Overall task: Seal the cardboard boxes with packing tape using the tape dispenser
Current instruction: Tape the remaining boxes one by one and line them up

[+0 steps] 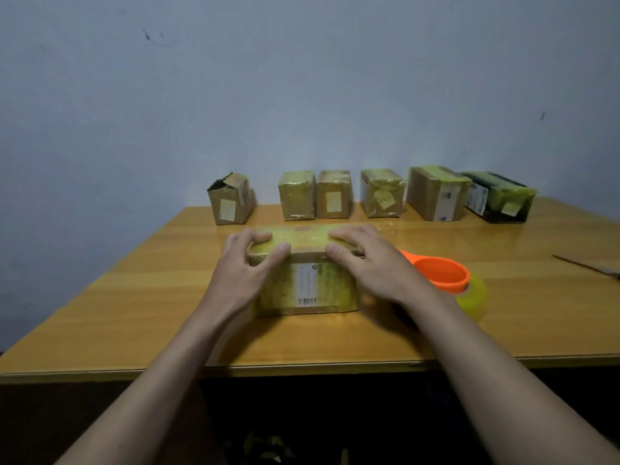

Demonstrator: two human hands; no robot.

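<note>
My left hand (pixel 250 263) and my right hand (pixel 364 260) both hold the box (pixel 305 280) in front of me, one at each top end, with fingers curled over the top and thumbs on the near side. The box is wrapped in yellowish tape and has a white label facing me. It sits near the middle of the wooden table (pixel 134 313), back from the near edge, with bare wood on its left. Just to its right is the tape dispenser (pixel 443 273), orange with a yellow roll; my right wrist covers part of it, so I cannot see its cutting end. Six more boxes (pixel 335 194) stand in a row by the far edge, against the wall (pixel 302 78). The leftmost one looks torn open on top. At the right edge lies a thin dark thing (pixel 590 268), cut off, and I cannot tell what it is.
</note>
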